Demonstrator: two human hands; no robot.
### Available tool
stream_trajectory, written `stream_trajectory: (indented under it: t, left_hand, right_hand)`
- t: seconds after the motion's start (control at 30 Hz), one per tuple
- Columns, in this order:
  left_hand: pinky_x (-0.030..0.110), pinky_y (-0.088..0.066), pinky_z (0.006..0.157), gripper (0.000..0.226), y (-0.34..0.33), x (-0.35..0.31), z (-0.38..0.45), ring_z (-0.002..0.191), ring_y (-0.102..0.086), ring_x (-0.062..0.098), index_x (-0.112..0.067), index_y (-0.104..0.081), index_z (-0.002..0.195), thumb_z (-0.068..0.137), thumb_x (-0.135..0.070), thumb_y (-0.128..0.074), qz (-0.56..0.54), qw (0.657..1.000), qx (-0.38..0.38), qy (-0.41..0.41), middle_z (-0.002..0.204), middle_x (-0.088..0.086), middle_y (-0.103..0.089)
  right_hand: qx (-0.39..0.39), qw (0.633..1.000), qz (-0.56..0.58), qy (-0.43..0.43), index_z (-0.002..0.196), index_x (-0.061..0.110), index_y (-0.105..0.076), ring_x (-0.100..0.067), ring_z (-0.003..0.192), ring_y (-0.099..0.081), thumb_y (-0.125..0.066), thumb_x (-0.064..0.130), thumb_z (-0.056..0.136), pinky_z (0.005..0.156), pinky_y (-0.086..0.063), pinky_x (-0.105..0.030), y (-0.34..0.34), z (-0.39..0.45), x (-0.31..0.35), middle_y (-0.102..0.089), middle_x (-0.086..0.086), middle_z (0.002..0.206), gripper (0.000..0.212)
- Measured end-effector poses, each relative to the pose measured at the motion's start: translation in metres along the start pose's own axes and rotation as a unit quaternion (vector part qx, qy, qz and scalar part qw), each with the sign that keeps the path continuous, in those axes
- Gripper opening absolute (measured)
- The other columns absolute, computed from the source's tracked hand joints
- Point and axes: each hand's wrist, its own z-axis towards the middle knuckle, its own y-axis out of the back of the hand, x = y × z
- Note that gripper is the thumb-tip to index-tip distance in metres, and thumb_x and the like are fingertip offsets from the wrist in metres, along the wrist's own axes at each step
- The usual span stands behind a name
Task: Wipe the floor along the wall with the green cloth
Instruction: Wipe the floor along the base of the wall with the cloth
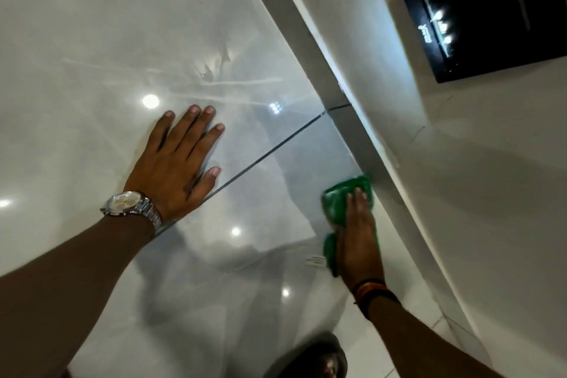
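Note:
The green cloth (340,198) lies bunched on the glossy white tiled floor (101,49), right against the grey skirting (343,92) at the foot of the white wall (478,193). My right hand (357,239) presses flat on top of the cloth, fingers pointing along the wall, and covers much of it. My left hand (178,163) rests palm-down on the floor to the left, fingers spread, holding nothing. A silver wristwatch (130,204) sits on its wrist.
A dark grout line (270,150) runs across the floor from the left hand toward the skirting. A black panel with small lights (481,15) is mounted on the wall, upper right. A dark rounded shape (310,359) shows at the bottom edge.

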Motion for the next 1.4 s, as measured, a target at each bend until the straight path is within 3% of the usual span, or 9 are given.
stream_trajectory:
  t: [0.2,0.37,0.43,0.57,0.73,0.9,1.1,1.23,1.4]
  left_hand:
    - [0.060,-0.015,0.136,0.075,0.000,-0.001,-0.001,0.167,-0.022,0.036,-0.012,-0.033,0.168,0.101,-0.045,-0.042,-0.008,1.000,0.003,0.005,0.180,0.016,-0.024]
    - [0.061,-0.016,0.135,0.074,0.000,-0.001,0.000,0.167,-0.023,0.035,-0.012,-0.032,0.168,0.101,-0.043,-0.043,-0.006,1.000,-0.002,0.003,0.180,0.015,-0.023]
    - [0.061,-0.018,0.135,0.074,0.001,-0.002,-0.002,0.167,-0.024,0.036,-0.011,-0.033,0.167,0.101,-0.042,-0.044,0.000,1.000,-0.007,0.003,0.180,0.015,-0.024]
    - [0.061,-0.018,0.135,0.074,0.003,-0.002,0.001,0.167,-0.024,0.036,-0.011,-0.033,0.167,0.101,-0.041,-0.044,-0.003,1.000,-0.003,0.002,0.180,0.015,-0.024]
    - [0.060,-0.017,0.136,0.074,-0.003,0.001,-0.002,0.168,-0.019,0.033,-0.013,-0.029,0.169,0.103,-0.044,-0.040,0.003,1.000,-0.002,0.001,0.181,0.014,-0.020]
    - [0.059,-0.015,0.137,0.073,-0.009,0.003,-0.004,0.169,-0.017,0.032,-0.013,-0.026,0.170,0.105,-0.045,-0.037,0.006,1.000,-0.009,-0.001,0.181,0.014,-0.020]
    - [0.060,-0.017,0.136,0.071,-0.011,0.006,-0.003,0.169,-0.017,0.032,-0.014,-0.027,0.170,0.107,-0.047,-0.032,-0.005,1.000,-0.006,-0.005,0.181,0.014,-0.022]
    - [0.061,-0.017,0.136,0.071,-0.009,0.005,-0.004,0.169,-0.018,0.030,-0.012,-0.026,0.170,0.106,-0.042,-0.034,-0.022,1.000,-0.021,0.006,0.181,0.013,-0.021]
    - [0.061,-0.012,0.137,0.069,-0.008,0.004,-0.003,0.167,-0.021,0.036,-0.005,-0.031,0.168,0.106,-0.037,-0.036,-0.042,0.995,-0.048,0.075,0.179,0.019,-0.025]
  right_hand:
    - [0.000,0.997,-0.023,0.067,0.157,0.007,-0.022,-0.030,0.152,-0.021,-0.071,0.009,0.080,0.124,-0.022,-0.050,0.016,0.085,0.038,-0.024,-0.014,0.164,0.092]
    - [-0.090,0.992,0.013,0.091,0.155,0.005,-0.026,-0.029,0.153,-0.020,-0.046,-0.001,0.082,0.125,-0.018,-0.050,0.009,0.163,0.135,-0.025,-0.015,0.164,0.076]
    - [-0.102,0.989,0.009,0.105,0.156,0.006,-0.025,-0.029,0.154,-0.015,-0.040,-0.004,0.085,0.125,-0.013,-0.048,0.003,0.160,0.150,-0.022,-0.013,0.166,0.074]
    - [-0.052,0.973,-0.044,0.221,0.156,0.006,-0.026,-0.030,0.153,-0.018,-0.058,0.008,0.086,0.124,-0.008,-0.046,-0.009,0.099,0.113,-0.024,-0.015,0.165,0.078]
    - [-0.046,0.998,-0.012,0.050,0.157,0.004,-0.022,-0.028,0.154,-0.017,-0.069,0.009,0.083,0.126,-0.017,-0.045,0.005,0.072,0.061,-0.023,-0.015,0.165,0.089]
    - [-0.068,0.991,-0.028,0.114,0.156,0.005,-0.024,-0.029,0.154,-0.018,-0.046,0.002,0.089,0.125,-0.018,-0.051,0.016,0.162,0.130,-0.024,-0.015,0.165,0.071]
    - [-0.119,0.986,0.058,0.101,0.157,0.010,-0.025,-0.027,0.154,-0.015,-0.038,-0.013,0.076,0.125,-0.009,-0.047,0.015,0.226,0.221,-0.022,-0.011,0.166,0.085]
    - [-0.043,0.965,-0.018,0.257,0.158,0.016,-0.021,-0.022,0.155,-0.008,-0.054,-0.004,0.085,0.124,-0.007,-0.047,0.013,0.184,0.177,-0.017,-0.006,0.167,0.083]
    - [-0.067,0.990,0.015,0.122,0.156,0.009,-0.028,-0.024,0.153,-0.017,-0.042,0.000,0.087,0.124,-0.021,-0.051,0.022,0.157,0.127,-0.024,-0.009,0.165,0.071]
